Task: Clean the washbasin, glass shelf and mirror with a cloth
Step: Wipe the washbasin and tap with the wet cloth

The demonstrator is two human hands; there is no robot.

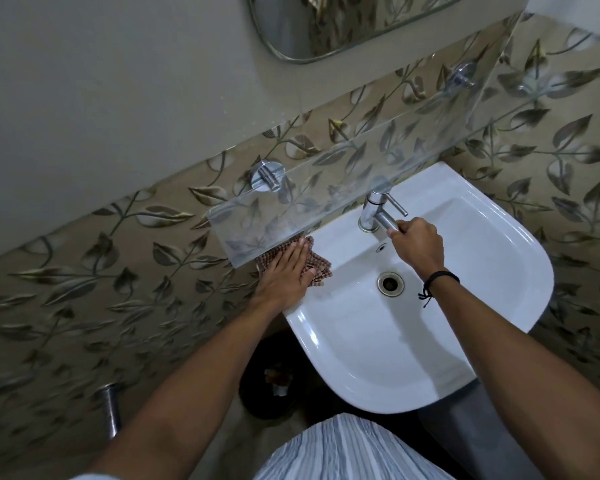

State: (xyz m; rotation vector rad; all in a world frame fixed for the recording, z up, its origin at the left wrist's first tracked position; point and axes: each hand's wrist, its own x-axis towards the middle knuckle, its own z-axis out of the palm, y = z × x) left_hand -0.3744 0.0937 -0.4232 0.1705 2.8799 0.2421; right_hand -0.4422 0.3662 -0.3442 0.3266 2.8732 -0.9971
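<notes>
Wiping the white washbasin (492, 244) looks to be your step in hand. It spreads beneath both your hands, with its bowl under your right wrist. The glass shelf (326, 188) juts from the wall just above your left fingertips. The mirror (343, 22) hangs well beyond both hands, and only its lower part is in view.

Your left hand (284, 268) lies flat, fingers straight and together, pressing the checked cloth (321, 268) onto the basin's rear corner rim, partly under the shelf. Your right hand (418, 244) is curled round the chrome tap spout (385, 220), gripping it.

Use that grip as a brace and sweep the cloth along the rim toward you in overlapping passes. Then work down into the bowl toward the drain (390, 284), just left of your right wrist. Mind your knuckles under the shelf edge. Spread the bunched cloth so more of it meets the porcelain.
</notes>
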